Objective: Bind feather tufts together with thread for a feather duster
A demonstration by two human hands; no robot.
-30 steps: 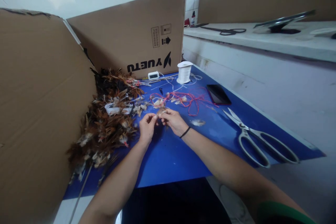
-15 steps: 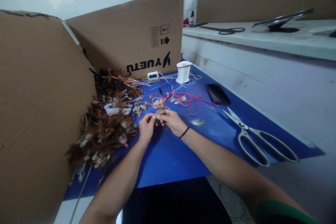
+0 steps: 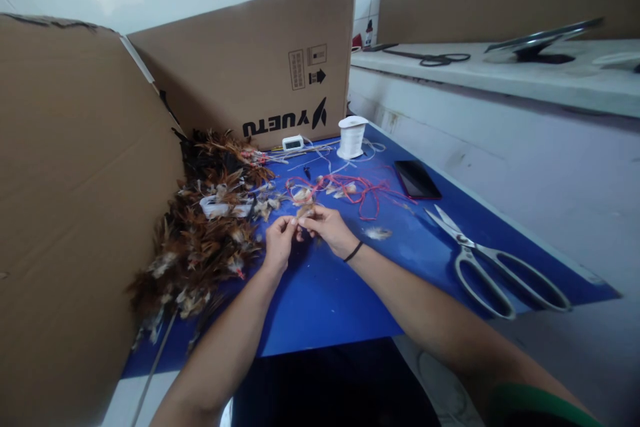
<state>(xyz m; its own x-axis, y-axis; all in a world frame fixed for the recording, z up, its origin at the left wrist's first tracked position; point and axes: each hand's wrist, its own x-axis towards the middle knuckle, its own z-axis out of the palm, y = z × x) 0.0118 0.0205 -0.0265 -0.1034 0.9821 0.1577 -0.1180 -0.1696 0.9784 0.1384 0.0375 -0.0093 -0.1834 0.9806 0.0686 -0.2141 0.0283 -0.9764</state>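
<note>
Left hand (image 3: 280,240) and right hand (image 3: 331,229) still pinch the feather (image 3: 305,211) between them, barely shifted, so handling seems ongoing.

On the body side of the left hand (image 3: 280,240) and right hand (image 3: 331,231), bare desk (image 3: 320,307) leaves room to pass. A feather heap (image 3: 210,240) blocks leftward; tangled red strings (image 3: 361,196) and an upright spool (image 3: 351,140) obstruct beyond; scissors (image 3: 464,241) lie well rightward.

Small tan-brown feather tuft (image 3: 305,211), flat blue tabletop (image 3: 340,307)
Shaggy brown-and-white feather heap (image 3: 210,233); thin pinkish-red cord tangle (image 3: 336,178); round white spool (image 3: 351,140); slim black phone (image 3: 418,180), red-edged; brown cardboard panel (image 3: 240,73), black print.
</note>
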